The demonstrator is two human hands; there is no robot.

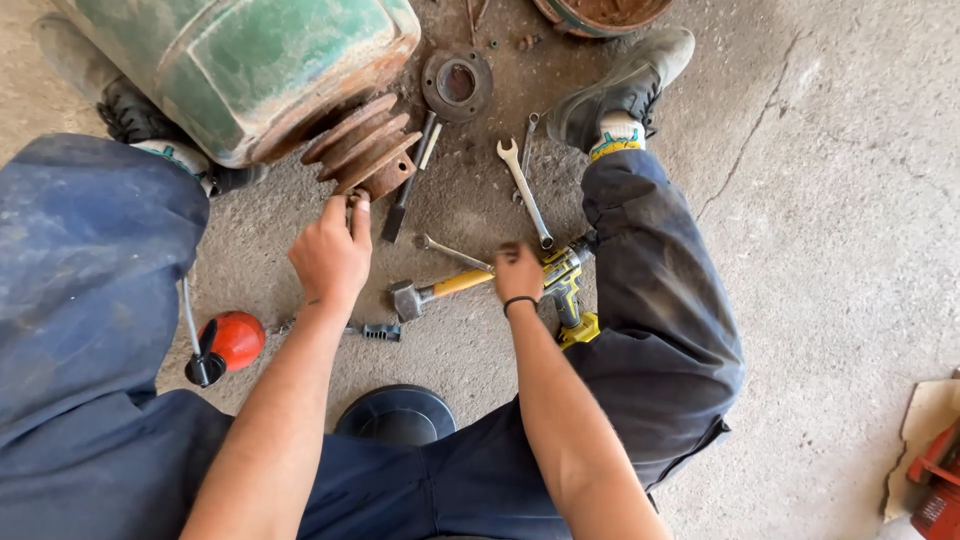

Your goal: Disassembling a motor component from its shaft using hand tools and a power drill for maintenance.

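On the concrete floor point(820, 200), between my spread legs, both hands work among scattered tools.

My left hand point(332, 255) reaches up to the rusty grooved pulley point(362, 150) on the green motor point(240, 70), fingers pinching something small at its lower rim; I can't quite make out what. My right hand point(518, 272) curls down over the yellow cordless drill point(568, 290), and blur hides whether it grips. Just beside it lie the yellow-handled hammer point(435, 291) and a long spanner point(526, 190). Near my left knee sits a red oil can point(228, 343).
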